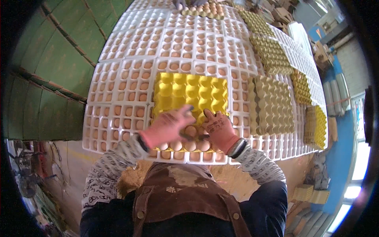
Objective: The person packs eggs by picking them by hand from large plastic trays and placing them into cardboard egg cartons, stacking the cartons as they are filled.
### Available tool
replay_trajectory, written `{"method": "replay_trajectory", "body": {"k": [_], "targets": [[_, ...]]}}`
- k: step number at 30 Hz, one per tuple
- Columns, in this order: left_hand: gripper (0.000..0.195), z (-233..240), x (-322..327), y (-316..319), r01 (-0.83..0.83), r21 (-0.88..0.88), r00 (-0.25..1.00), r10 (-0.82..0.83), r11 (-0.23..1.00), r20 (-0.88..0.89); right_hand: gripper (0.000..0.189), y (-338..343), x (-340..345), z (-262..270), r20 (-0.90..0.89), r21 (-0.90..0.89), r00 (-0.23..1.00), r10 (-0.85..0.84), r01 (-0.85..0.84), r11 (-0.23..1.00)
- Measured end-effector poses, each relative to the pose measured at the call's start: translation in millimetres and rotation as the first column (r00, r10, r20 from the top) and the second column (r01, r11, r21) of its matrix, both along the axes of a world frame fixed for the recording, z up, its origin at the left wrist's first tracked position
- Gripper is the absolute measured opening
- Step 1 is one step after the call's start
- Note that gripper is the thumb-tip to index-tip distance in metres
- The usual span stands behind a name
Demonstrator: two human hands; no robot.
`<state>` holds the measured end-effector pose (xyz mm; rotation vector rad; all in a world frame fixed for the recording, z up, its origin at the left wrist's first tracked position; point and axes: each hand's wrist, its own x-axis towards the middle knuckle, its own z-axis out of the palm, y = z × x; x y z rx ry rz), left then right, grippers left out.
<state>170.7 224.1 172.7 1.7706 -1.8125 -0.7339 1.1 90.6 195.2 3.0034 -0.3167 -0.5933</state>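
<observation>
A yellow egg tray (191, 89) lies before me on white foam trays of eggs. Its far rows of cups hold no eggs; brown eggs (190, 145) sit in its near rows. My left hand (170, 124), in a pink glove with dark fingertips, hovers over the tray's left middle and is blurred. My right hand (219, 129), gloved alike, is at the right middle with its fingertips over the cups. Eggs show between and below the hands. Whether either hand grips an egg is hidden by the gloves and the blur.
White foam trays (118, 103) with brown eggs cover the wide surface. Right of the yellow tray stand stacked grey pulp trays (274, 105) and a yellow-topped tray stack (315, 127). At the far edge, another person's gloved hands (182, 4) are near a filled pulp tray (204, 12). Green panels (53, 89) border the left.
</observation>
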Motion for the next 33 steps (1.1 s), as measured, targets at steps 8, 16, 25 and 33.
{"method": "replay_trajectory", "body": {"k": [8,16,25,33], "targets": [[0.054,11,12,-5,0.189,-0.036,0.959,-0.177,0.981,0.220,0.044,-135,-22,0,-0.252,0.962,0.794,-0.553,0.147,-0.228],[0.051,-80,352,-14,-0.490,-0.254,0.275,-0.129,0.834,-0.953,0.049,-133,226,-18,-0.243,0.965,0.669,-0.702,0.091,-0.247],[0.037,-126,579,-145,-0.594,0.024,0.130,0.125,0.804,-0.983,0.037,-203,581,-120,0.468,0.863,0.507,-0.724,-0.084,0.499],[0.040,-120,605,-128,-0.835,-0.444,0.541,0.639,0.327,-0.547,0.035,-179,698,-132,0.881,0.180,0.453,-0.137,-0.053,0.982]]}}
